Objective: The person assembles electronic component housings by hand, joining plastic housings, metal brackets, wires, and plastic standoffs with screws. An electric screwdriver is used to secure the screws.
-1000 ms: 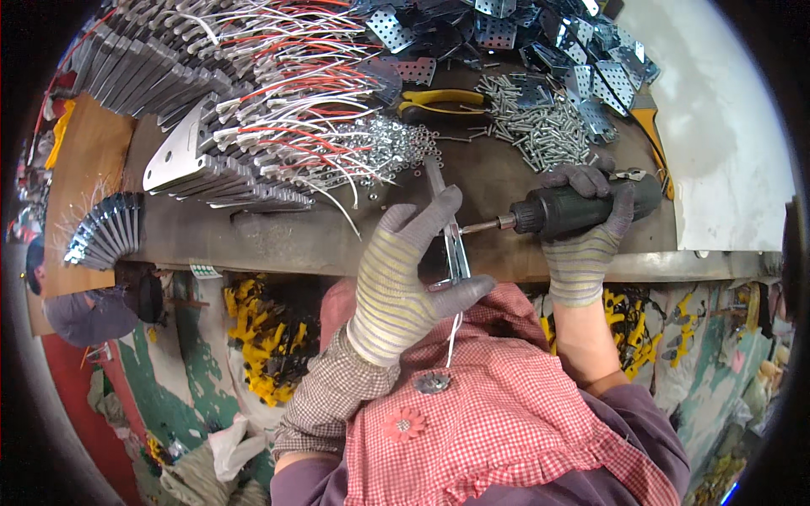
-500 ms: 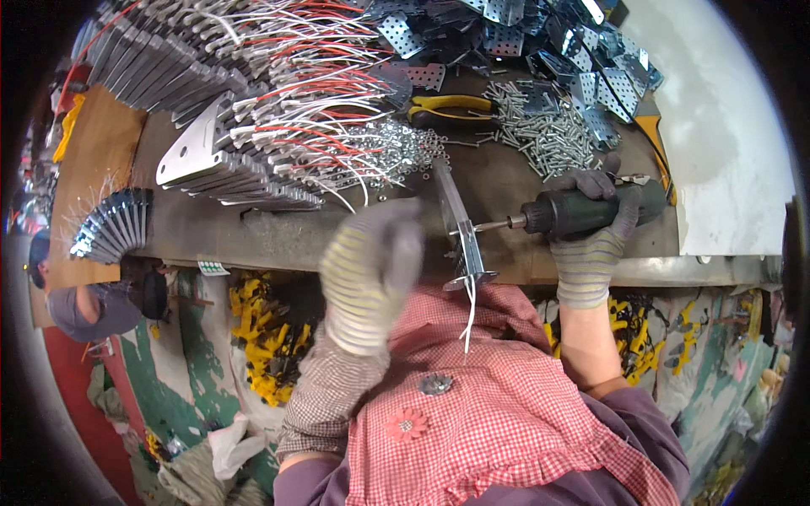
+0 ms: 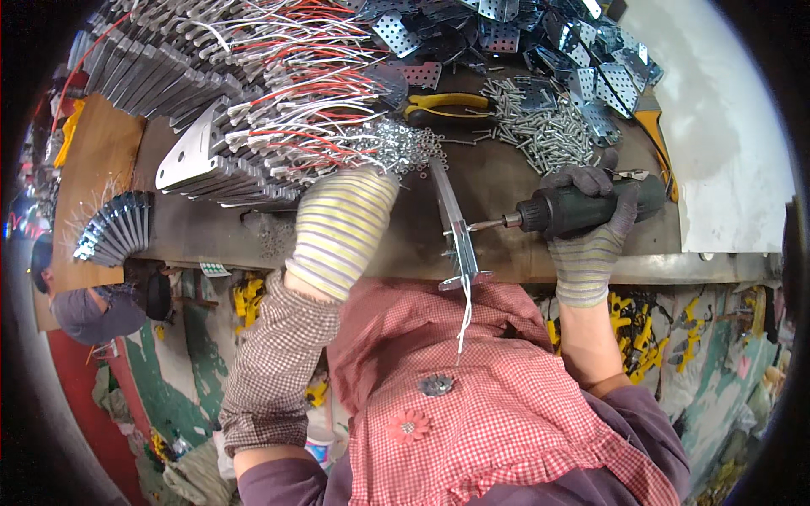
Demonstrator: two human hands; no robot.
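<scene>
My left hand (image 3: 344,234), in a striped glove, reaches to the near edge of a pile of small metal nuts (image 3: 403,145); its fingertips are hidden beneath the back of the hand. In my right hand (image 3: 591,240), also gloved, is a dark electric screwdriver (image 3: 561,212) pointing left. Its bit reaches the side of a long narrow metal part (image 3: 451,207) lying across the bench edge. At the near end of that part sits a shiny bracket, and white wires (image 3: 464,316) hang from it over my apron.
Rows of grey metal parts with red and white wires (image 3: 312,84) fill the far left. Loose screws (image 3: 544,131), yellow-handled pliers (image 3: 447,105) and perforated metal brackets (image 3: 582,59) lie beyond the screwdriver. A person (image 3: 89,312) is at the far left.
My left hand has moved left and away from me, from beside the metal part to the nuts. My right hand with the screwdriver has hardly moved; the metal part has shifted slightly left.
</scene>
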